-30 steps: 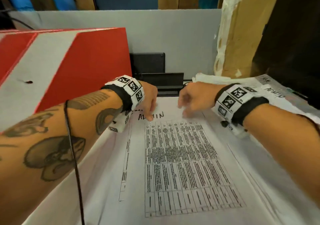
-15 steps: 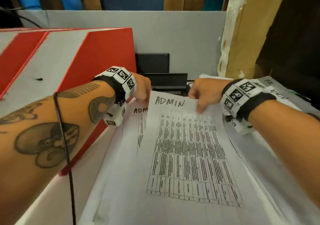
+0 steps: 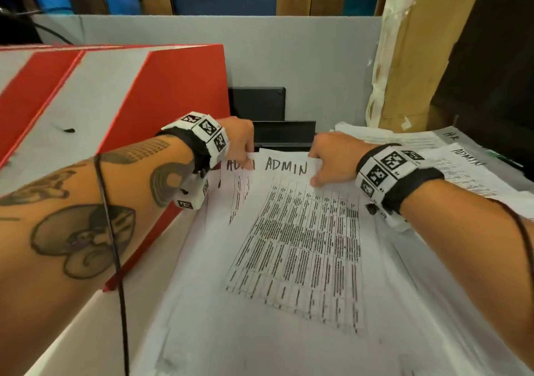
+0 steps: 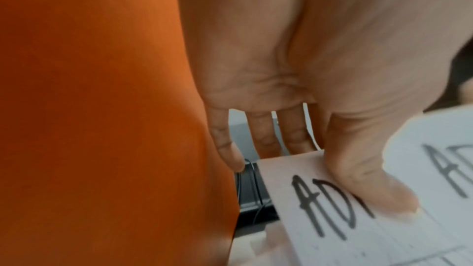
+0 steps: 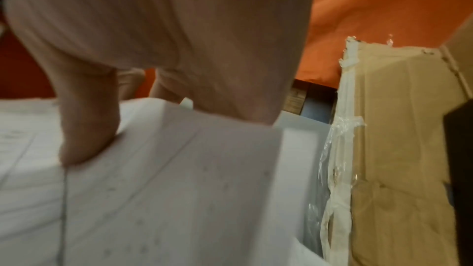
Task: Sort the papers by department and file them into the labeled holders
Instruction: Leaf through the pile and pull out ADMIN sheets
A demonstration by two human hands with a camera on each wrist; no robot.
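Observation:
A printed sheet headed ADMIN (image 3: 294,248) is lifted at its far end off a pile of papers (image 3: 433,303). My right hand (image 3: 326,161) pinches its top right corner, thumb (image 5: 84,141) on the printed face. A second ADMIN sheet (image 3: 237,190) lies under it to the left. My left hand (image 3: 242,147) pinches that sheet's top edge, the thumb (image 4: 368,187) across the letters and the fingers (image 4: 266,139) behind the paper. A black holder (image 3: 283,135) stands just beyond both hands.
A red and white box (image 3: 138,109) rises close on the left, next to my left forearm. More papers marked ADMIN (image 3: 468,170) and HR lie at the right. A taped cardboard panel (image 3: 410,57) and a grey partition (image 3: 303,52) close the back.
The top ADMIN sheet went from lying flat to being lifted at its far end, uncovering the second ADMIN sheet. Both hands moved up toward the black holder.

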